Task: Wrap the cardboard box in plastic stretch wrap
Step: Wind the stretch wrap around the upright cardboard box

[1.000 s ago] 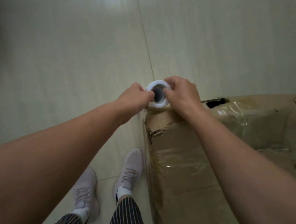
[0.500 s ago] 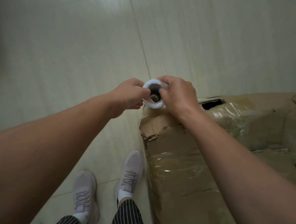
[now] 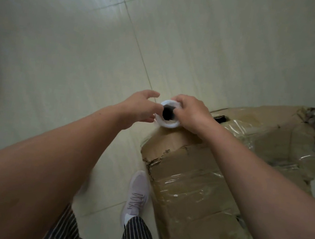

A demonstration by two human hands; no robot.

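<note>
Brown cardboard box (image 3: pixel 196 166), partly sheathed in clear stretch film (image 3: pixel 189 187), lying on a pale tiled floor (image 3: pixel 58 63). White roll of wrap (image 3: pixel 169 123), seen end-on with its dark core, held over the box's far-left corner. Right hand (image 3: pixel 191 114) grasps the roll, fingers curled over its rim. Left hand (image 3: pixel 139 107) meets the roll's left edge, one finger extended; whether it grips cannot be told. Pale shoe (image 3: pixel 137 192) just beside the box
</note>
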